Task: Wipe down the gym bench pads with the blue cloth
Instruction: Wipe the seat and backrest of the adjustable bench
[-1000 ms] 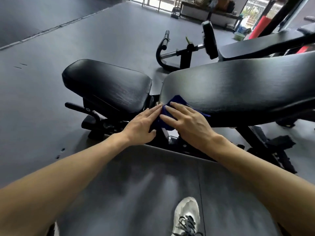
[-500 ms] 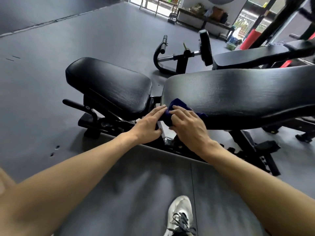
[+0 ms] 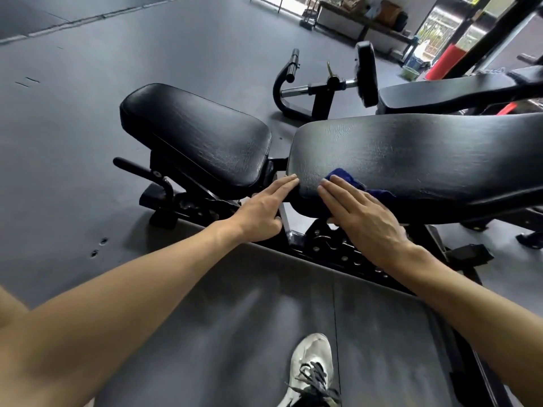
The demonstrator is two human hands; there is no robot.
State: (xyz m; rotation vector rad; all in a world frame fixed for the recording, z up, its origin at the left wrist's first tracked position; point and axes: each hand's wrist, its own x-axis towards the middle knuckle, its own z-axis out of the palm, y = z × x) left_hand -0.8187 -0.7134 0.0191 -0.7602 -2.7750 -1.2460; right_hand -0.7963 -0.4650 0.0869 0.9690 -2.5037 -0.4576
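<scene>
STEP: wiping, early by my reading | RIGHT: right hand grip released, flat fingers pressing crumpled dark-blue cloth on near corner of long black padded backrest | LEFT: left hand released, fingertips touching that corner's end | LEFT TO DO: backrest beyond the grip; shorter black seat pad, left of both hands, looks unwiped

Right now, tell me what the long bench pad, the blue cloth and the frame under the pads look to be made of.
Long bench pad: probably vinyl or faux leather, black with a soft sheen, fine cracks and a grain.
Blue cloth: soft woven or terry fabric, matte, bunched under the right hand.
Frame: looks like black-painted steel, glossy, with a row of adjustment holes.
</scene>
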